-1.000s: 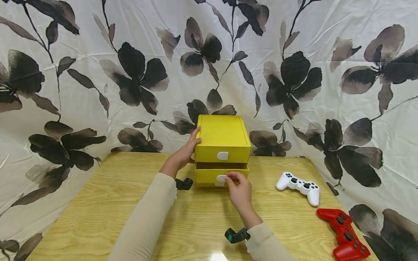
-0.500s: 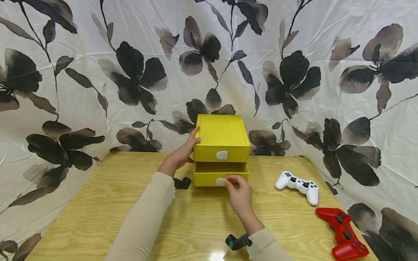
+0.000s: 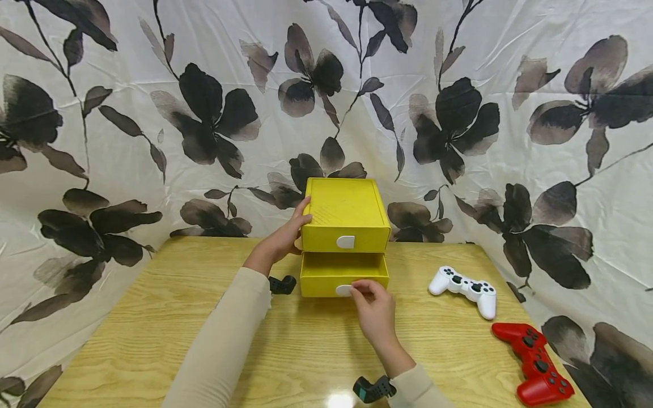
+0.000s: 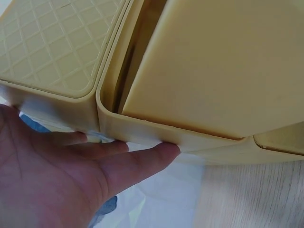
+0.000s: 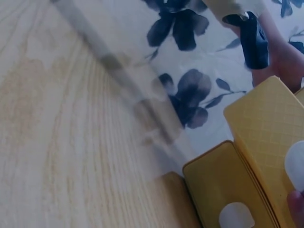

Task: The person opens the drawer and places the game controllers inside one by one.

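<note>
A yellow two-drawer box [image 3: 347, 204] stands at the back of the table. My left hand [image 3: 278, 241] rests against its left side; in the left wrist view the fingers [image 4: 140, 166] lie nearly straight along the side. The upper drawer front, with its own white tab [image 3: 346, 242], is closed. Below it the lower drawer [image 3: 321, 286] is pulled partly out, and its visible inside is bare. My right hand [image 3: 377, 314] pinches the lower drawer's white tab [image 3: 344, 290] between thumb and fingers. In the right wrist view only a fingertip [image 5: 297, 206] shows at that tab.
On the right side of the wooden table [image 3: 204, 317] lie a white game controller [image 3: 461, 287] and, nearer the edge, a red game controller [image 3: 533, 365]. A floral cloth [image 3: 326, 85] hangs close behind the box. Each wrist wears a black band.
The right hand has drawn the lower drawer outward by its tab, toward me, and the gap above it has widened. The left hand has stayed on the box's side.
</note>
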The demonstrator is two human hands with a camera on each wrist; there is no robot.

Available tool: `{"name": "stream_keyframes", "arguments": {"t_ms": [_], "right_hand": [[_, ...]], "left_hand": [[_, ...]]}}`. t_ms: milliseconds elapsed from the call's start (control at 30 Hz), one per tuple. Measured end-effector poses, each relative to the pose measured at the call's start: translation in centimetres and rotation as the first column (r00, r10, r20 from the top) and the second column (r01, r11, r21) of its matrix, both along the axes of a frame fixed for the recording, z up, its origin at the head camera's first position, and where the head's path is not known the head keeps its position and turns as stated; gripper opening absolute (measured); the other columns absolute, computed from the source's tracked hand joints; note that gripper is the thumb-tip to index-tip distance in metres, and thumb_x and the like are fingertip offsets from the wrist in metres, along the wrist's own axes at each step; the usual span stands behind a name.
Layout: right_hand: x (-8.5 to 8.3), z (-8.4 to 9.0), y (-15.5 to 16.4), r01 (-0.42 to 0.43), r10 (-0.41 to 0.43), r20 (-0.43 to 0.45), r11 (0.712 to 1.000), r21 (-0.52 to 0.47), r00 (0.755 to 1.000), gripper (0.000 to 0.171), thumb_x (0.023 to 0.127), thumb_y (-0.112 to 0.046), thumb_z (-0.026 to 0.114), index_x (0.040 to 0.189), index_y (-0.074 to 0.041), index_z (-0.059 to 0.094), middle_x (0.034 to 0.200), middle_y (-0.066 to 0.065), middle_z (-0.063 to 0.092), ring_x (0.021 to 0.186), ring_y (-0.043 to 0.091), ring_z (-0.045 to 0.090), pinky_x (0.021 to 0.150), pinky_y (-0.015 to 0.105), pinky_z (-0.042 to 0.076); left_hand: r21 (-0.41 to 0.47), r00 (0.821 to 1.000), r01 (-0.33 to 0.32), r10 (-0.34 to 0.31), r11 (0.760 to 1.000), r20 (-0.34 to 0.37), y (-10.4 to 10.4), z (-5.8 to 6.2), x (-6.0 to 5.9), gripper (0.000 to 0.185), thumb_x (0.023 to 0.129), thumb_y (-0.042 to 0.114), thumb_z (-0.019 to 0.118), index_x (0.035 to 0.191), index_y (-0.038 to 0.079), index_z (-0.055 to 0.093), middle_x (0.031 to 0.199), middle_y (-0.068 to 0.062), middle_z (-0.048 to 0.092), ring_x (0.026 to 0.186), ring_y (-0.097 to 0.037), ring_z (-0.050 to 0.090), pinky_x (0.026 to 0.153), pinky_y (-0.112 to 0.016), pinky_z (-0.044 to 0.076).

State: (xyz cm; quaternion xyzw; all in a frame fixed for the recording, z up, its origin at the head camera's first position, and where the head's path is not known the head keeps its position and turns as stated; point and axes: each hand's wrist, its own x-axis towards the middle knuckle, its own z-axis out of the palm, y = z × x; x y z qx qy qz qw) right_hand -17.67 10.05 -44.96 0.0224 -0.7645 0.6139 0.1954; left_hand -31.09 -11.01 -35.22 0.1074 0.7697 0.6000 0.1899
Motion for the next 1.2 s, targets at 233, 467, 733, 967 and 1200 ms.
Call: {"name": "stream_keyframes", "arguments": {"t_ms": [233, 467, 733, 967, 1200], "right_hand": [[1.9, 2.4, -0.6, 0.009, -0.009, 0.010, 1.000, 0.010, 1.000, 0.010, 0.085, 0.003, 0.068, 0.095, 0.003, 0.070, 0.091, 0.016, 0.070, 0.087, 0.025, 0.067, 0.076, 0.018, 0.054], [3.1, 3.5, -0.8, 0.021, -0.021, -0.006, 1.000, 0.024, 1.000, 0.008, 0.085, 0.003, 0.069, 0.093, 0.004, 0.070, 0.089, 0.015, 0.070, 0.084, 0.024, 0.067, 0.075, 0.017, 0.054], [3.4, 2.9, -0.7, 0.003, -0.003, -0.016, 1.000, 0.017, 1.000, 0.009, 0.085, 0.002, 0.069, 0.094, 0.002, 0.071, 0.090, 0.014, 0.070, 0.085, 0.024, 0.068, 0.075, 0.019, 0.055], [3.5, 2.8, -0.5, -0.008, 0.008, 0.004, 1.000, 0.010, 1.000, 0.010, 0.085, 0.002, 0.069, 0.095, 0.003, 0.071, 0.091, 0.015, 0.071, 0.087, 0.027, 0.069, 0.077, 0.021, 0.056], [2.3, 0.2, 0.7, -0.049, 0.049, 0.006, 0.999, 0.019, 0.999, 0.010, 0.087, -0.007, 0.071, 0.096, -0.008, 0.074, 0.095, 0.009, 0.074, 0.086, 0.019, 0.071, 0.074, 0.018, 0.055]], "left_hand": [[0.000, 1.000, 0.007, -0.007, 1.000, -0.010, 0.0, 0.1, 0.1, 0.056, 0.100, 0.049, 0.029, 0.146, 0.059, -0.003, 0.162, 0.005, -0.018, 0.147, -0.050, 0.004, 0.101, -0.073, 0.030], [-0.001, 1.000, 0.003, -0.003, 1.000, -0.010, 0.0, 0.0, 0.1, 0.056, 0.101, 0.050, 0.029, 0.145, 0.061, -0.002, 0.162, 0.006, -0.017, 0.147, -0.049, 0.004, 0.101, -0.072, 0.031], [0.000, 1.000, 0.004, -0.004, 1.000, -0.017, 0.0, -0.1, 0.0, 0.056, 0.101, 0.051, 0.029, 0.146, 0.060, -0.003, 0.162, 0.007, -0.017, 0.147, -0.048, 0.007, 0.101, -0.072, 0.033], [0.001, 1.000, 0.006, -0.006, 1.000, -0.019, -0.1, -0.2, 0.0, 0.055, 0.101, 0.052, 0.029, 0.145, 0.061, -0.003, 0.162, 0.008, -0.018, 0.147, -0.047, 0.006, 0.101, -0.072, 0.032], [-0.008, 1.000, 0.011, -0.011, 1.000, -0.027, -0.1, -0.2, 0.1, 0.055, 0.100, 0.052, 0.029, 0.144, 0.062, -0.003, 0.162, 0.008, -0.017, 0.147, -0.047, 0.007, 0.101, -0.072, 0.032]]}}
